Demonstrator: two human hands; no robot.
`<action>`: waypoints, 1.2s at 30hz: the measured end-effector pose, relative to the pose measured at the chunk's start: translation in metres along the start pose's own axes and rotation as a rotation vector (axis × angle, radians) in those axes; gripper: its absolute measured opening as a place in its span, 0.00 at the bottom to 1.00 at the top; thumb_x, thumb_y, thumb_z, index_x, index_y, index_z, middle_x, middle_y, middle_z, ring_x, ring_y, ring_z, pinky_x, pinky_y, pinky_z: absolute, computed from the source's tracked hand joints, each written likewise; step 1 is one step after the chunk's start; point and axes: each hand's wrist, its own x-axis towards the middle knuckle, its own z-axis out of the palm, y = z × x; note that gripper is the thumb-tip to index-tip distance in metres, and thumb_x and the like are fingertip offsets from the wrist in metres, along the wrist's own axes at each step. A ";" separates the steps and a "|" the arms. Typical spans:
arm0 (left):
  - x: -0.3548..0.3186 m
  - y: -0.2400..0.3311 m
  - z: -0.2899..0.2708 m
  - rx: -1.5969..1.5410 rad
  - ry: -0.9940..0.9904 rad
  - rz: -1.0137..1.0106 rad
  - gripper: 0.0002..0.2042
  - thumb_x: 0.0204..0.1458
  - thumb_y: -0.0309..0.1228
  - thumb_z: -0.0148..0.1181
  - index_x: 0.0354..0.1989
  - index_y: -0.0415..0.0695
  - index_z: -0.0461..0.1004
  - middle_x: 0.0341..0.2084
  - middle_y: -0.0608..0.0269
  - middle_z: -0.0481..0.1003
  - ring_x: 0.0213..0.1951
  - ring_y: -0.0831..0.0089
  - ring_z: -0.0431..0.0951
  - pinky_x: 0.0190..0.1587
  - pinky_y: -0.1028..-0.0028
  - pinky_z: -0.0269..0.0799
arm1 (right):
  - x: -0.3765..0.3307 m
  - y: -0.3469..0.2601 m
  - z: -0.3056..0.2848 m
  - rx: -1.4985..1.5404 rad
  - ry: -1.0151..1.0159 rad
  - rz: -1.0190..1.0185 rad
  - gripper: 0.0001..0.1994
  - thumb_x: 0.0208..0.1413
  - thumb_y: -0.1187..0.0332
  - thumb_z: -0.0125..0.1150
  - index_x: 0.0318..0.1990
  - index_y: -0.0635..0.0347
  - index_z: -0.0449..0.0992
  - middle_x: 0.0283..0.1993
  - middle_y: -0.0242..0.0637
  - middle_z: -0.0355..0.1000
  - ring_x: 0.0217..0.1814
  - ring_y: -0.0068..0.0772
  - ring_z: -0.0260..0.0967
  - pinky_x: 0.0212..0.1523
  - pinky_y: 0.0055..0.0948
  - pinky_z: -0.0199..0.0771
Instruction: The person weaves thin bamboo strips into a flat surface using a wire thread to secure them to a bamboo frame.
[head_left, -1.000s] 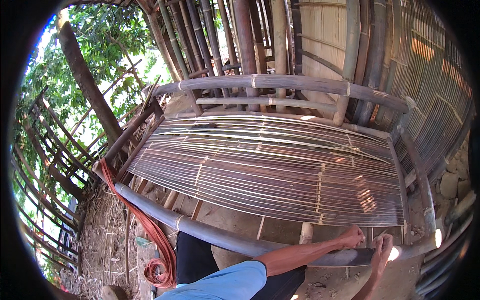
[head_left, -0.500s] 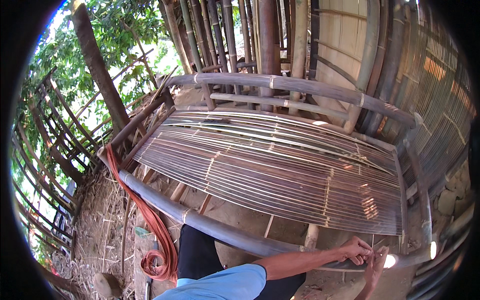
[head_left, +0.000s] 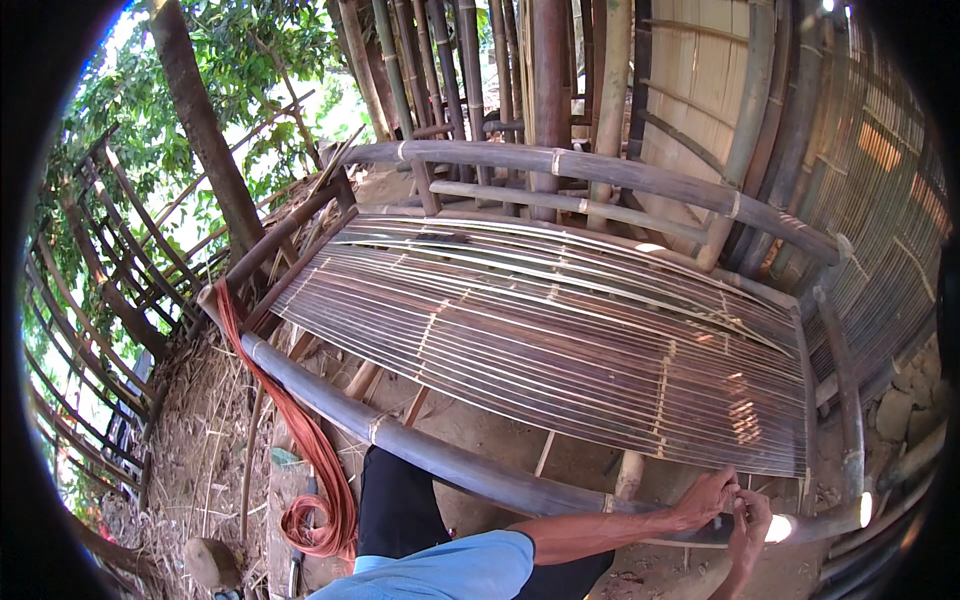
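Observation:
My left hand (head_left: 706, 500) reaches across to the front right corner of a bamboo bench, its fingers bent and pinched. Close against it, my right hand (head_left: 750, 520) is also pinched, the fingertips of both nearly meeting above the bench's round front rail (head_left: 450, 462). Whatever thin thing lies between the fingers is too small to make out. Just beyond the hands is the seat (head_left: 540, 335), made of long split-bamboo slats with pale binding across them. Several slats toward the back lie loose and uneven.
A bundle of reddish-brown strips (head_left: 300, 420) hangs over the rail's left end, curling on the ground. The bench's back rail (head_left: 620, 170) stands before upright bamboo poles (head_left: 547, 100). A slatted wall (head_left: 880, 200) rises at right; a stone (head_left: 210, 562) lies lower left.
My left hand has turned, its fingers now pointing up by the seat edge. The thin upright strip seen between the hands is no longer distinct. The view has shifted slightly.

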 end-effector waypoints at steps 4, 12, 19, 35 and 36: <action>-0.001 0.005 0.000 -0.136 -0.033 0.161 0.09 0.62 0.33 0.57 0.39 0.39 0.72 0.23 0.50 0.73 0.24 0.62 0.74 0.30 0.62 0.69 | 0.000 0.006 -0.002 -0.054 -0.088 0.028 0.06 0.56 0.73 0.67 0.37 0.66 0.77 0.32 0.32 0.64 0.34 0.24 0.60 0.34 0.25 0.60; 0.017 -0.007 0.013 -0.344 -0.093 -0.092 0.10 0.59 0.35 0.60 0.31 0.41 0.75 0.18 0.65 0.73 0.20 0.76 0.70 0.24 0.70 0.63 | -0.003 0.012 -0.007 0.240 -0.060 0.089 0.09 0.55 0.69 0.72 0.35 0.63 0.78 0.36 0.27 0.58 0.34 0.19 0.53 0.33 0.20 0.51; 0.033 -0.013 -0.002 -0.407 -0.605 -0.435 0.09 0.56 0.34 0.57 0.27 0.45 0.77 0.10 0.75 0.64 0.11 0.83 0.61 0.15 0.73 0.52 | -0.007 0.022 -0.012 0.168 -0.075 -0.003 0.12 0.57 0.64 0.71 0.32 0.62 0.75 0.42 0.29 0.58 0.36 0.19 0.53 0.36 0.21 0.54; 0.018 -0.002 -0.024 -0.385 -0.208 -0.389 0.05 0.64 0.32 0.56 0.41 0.44 0.74 0.17 0.71 0.71 0.19 0.84 0.68 0.19 0.78 0.61 | 0.020 -0.002 0.024 -0.024 0.133 0.160 0.05 0.54 0.76 0.67 0.36 0.67 0.80 0.34 0.37 0.77 0.38 0.26 0.73 0.40 0.25 0.72; 0.020 -0.001 -0.018 -0.381 -0.183 -0.295 0.06 0.65 0.32 0.56 0.40 0.44 0.74 0.17 0.73 0.71 0.19 0.85 0.67 0.19 0.79 0.59 | 0.023 -0.006 0.019 -0.039 0.136 0.138 0.05 0.53 0.78 0.67 0.38 0.67 0.80 0.33 0.36 0.77 0.34 0.25 0.72 0.38 0.25 0.71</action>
